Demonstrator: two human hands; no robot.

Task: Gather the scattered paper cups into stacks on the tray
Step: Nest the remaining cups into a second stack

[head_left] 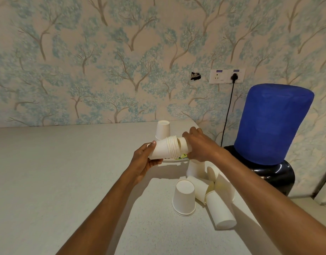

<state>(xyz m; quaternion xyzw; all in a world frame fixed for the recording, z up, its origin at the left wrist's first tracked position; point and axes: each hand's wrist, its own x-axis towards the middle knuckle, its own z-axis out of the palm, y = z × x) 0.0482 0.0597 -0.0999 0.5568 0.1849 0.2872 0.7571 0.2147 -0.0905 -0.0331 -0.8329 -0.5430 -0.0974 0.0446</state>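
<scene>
Gripping the stack [162,150] sideways over the tray [169,159], the left hand [142,162] steadies it while the right hand [200,146], closed on a cup [184,144], nests it; next probably needs a straight push.

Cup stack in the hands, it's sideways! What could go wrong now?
The left hand holds the sideways cup stack only at its closed end, so the right hand, holding another cup in the stack's mouth, might knock it loose or crumple a rim. The lying cups sit near the table's right edge under the right arm; a bump could roll them off.
</scene>
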